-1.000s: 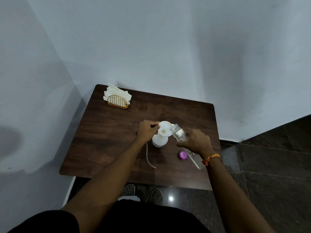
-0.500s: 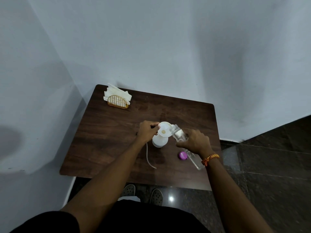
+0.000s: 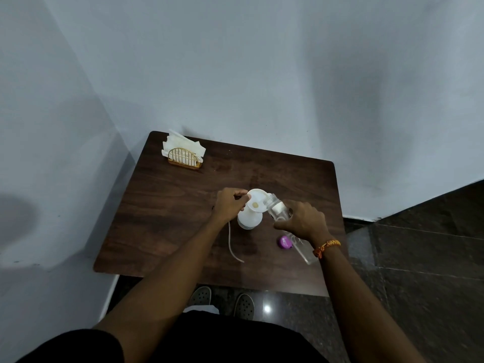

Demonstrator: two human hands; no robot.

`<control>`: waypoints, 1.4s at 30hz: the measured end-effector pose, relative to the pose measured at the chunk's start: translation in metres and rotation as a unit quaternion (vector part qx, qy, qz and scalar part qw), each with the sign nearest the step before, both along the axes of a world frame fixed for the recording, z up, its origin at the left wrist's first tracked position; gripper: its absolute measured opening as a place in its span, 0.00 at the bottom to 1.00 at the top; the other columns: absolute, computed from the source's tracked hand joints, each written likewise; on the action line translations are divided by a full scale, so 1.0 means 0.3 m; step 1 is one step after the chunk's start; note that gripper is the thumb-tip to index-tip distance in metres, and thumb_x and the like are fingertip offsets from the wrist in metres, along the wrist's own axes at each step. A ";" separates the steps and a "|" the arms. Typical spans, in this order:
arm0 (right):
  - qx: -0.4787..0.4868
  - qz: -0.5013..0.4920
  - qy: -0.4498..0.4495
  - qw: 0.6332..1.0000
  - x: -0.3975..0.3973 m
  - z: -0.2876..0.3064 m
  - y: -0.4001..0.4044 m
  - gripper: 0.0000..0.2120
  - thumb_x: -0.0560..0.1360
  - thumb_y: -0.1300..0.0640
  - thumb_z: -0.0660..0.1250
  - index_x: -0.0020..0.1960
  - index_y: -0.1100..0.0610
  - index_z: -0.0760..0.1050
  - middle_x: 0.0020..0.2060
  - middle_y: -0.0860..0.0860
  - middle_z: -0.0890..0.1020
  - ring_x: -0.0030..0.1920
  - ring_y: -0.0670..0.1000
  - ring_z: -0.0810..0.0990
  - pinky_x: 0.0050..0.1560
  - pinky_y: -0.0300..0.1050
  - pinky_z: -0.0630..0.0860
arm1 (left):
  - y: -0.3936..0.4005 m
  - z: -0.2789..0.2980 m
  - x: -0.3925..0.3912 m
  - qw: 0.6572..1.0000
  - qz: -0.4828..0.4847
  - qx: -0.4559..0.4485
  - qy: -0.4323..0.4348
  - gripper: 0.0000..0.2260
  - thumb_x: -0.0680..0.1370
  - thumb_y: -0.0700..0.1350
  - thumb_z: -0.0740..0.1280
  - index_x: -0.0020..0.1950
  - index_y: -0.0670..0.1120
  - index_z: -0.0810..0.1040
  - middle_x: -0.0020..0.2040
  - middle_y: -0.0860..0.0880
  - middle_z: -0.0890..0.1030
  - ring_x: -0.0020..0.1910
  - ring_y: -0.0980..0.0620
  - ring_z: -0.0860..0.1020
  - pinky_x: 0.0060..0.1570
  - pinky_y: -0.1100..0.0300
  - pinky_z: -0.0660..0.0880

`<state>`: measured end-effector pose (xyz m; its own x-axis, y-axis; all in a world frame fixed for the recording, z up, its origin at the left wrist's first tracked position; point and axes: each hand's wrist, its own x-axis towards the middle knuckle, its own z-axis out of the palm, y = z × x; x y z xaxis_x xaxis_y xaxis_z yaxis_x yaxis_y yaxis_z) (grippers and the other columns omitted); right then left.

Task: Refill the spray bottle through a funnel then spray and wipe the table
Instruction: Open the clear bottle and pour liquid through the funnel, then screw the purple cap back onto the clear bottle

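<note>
A white spray bottle [image 3: 249, 218] stands near the middle of a dark wooden desk [image 3: 162, 205], a white funnel [image 3: 258, 200] seated in its neck. The left hand [image 3: 229, 205] has its fingers [image 3: 242, 193] pinched on the funnel's rim. Just right of the funnel, the right hand [image 3: 303, 221] is clamped around a tilted clear water bottle [image 3: 276, 209], its mouth at the funnel's edge, lifted slightly steeper than a second ago, so pouring seems underway. A purple cap [image 3: 285, 241] lies right of the spray bottle, a thin tube [image 3: 231, 244] lies nearer the person, a napkin holder [image 3: 184, 158] far behind.
</note>
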<state>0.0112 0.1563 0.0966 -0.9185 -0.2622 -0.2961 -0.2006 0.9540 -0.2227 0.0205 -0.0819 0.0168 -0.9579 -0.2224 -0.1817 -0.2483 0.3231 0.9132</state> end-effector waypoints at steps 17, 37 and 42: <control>-0.162 -0.043 0.022 0.986 0.024 -0.084 0.015 0.29 0.68 0.31 0.73 0.65 0.39 0.74 0.49 0.38 0.85 0.48 0.43 0.84 0.49 0.53 0.84 | 0.122 0.127 0.004 0.953 0.012 -0.092 0.289 0.05 0.79 0.41 0.73 0.53 0.43 0.87 0.49 0.49 0.87 0.46 0.55 0.84 0.47 0.58 0.81; -0.361 -0.231 0.110 0.897 0.080 -0.213 0.344 0.23 0.71 0.52 0.82 0.62 0.50 0.78 0.52 0.44 0.85 0.52 0.38 0.83 0.53 0.37 0.80 | 0.602 -0.185 0.086 0.966 -0.209 -0.153 -0.022 0.12 0.78 0.41 0.68 0.61 0.43 0.82 0.61 0.42 0.82 0.62 0.43 0.78 0.66 0.48 0.74; -0.376 -0.246 0.099 0.888 0.088 -0.277 0.411 0.26 0.71 0.49 0.83 0.65 0.54 0.79 0.56 0.46 0.85 0.57 0.42 0.83 0.57 0.38 0.80 | 0.674 -0.257 0.069 0.876 -0.353 -0.320 -0.077 0.17 0.80 0.49 0.68 0.68 0.46 0.77 0.73 0.40 0.72 0.74 0.39 0.66 0.73 0.47 0.64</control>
